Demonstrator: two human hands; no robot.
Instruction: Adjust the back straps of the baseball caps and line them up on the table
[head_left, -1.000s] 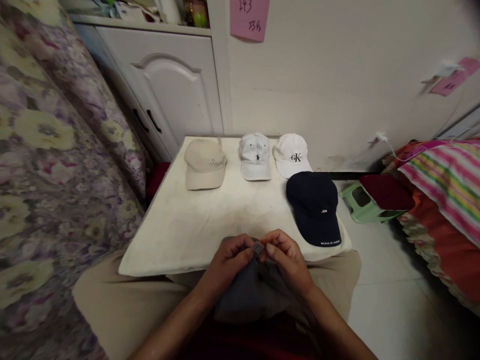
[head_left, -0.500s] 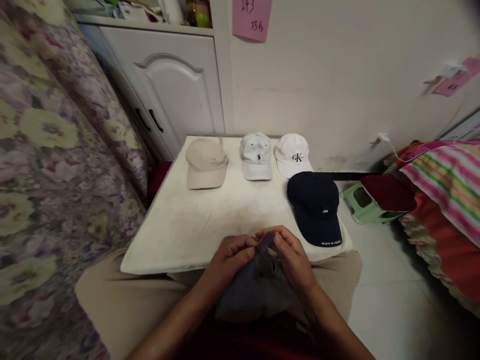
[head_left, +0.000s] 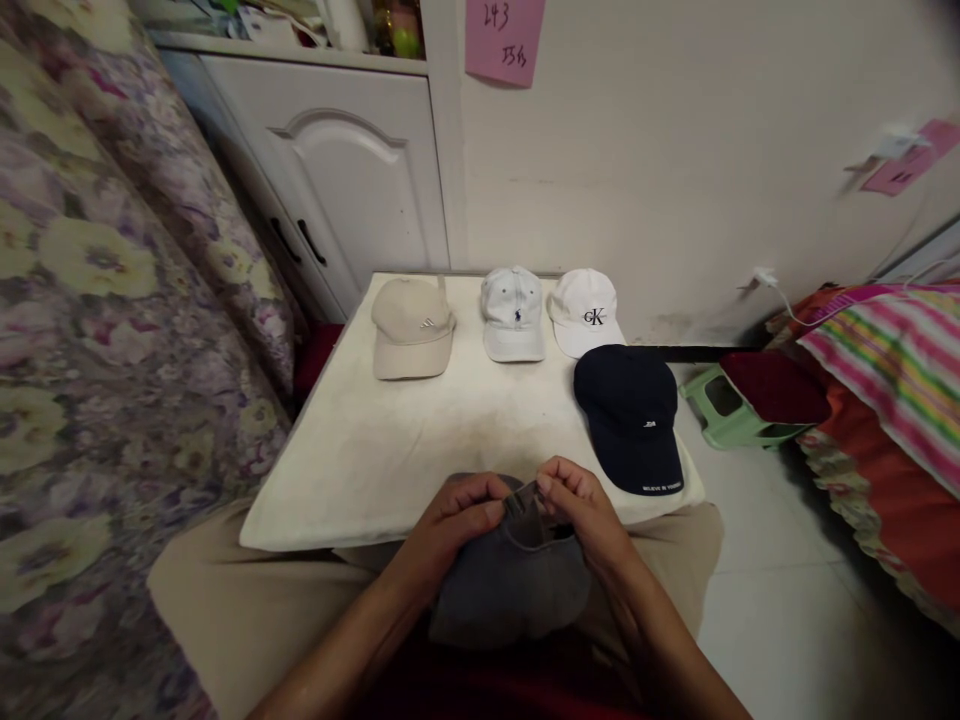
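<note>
A dark grey baseball cap [head_left: 517,590] rests over my lap at the table's near edge, its back opening facing up. My left hand [head_left: 465,515] pinches the cap at the left side of that opening. On the other side, my right hand [head_left: 581,505] pinches the cap's adjusting strap between thumb and fingers. Closest to my right hand on the table lies a navy cap [head_left: 626,410] with small white lettering on its brim. Farther back are a beige cap [head_left: 411,325], a pale blue cap [head_left: 513,310] and a white cap [head_left: 585,310].
The caps lie on a low table with a cream cloth [head_left: 352,450]. A floral curtain [head_left: 112,350] hangs at left, beside a white cabinet [head_left: 352,160]. To the right stand a green stool [head_left: 724,405] with a dark red top and a bed with a striped cover [head_left: 900,350].
My right hand has shifted slightly right with the strap, which now lies lower and flatter. The cap's back opening shows wider. The caps on the table have not moved.
</note>
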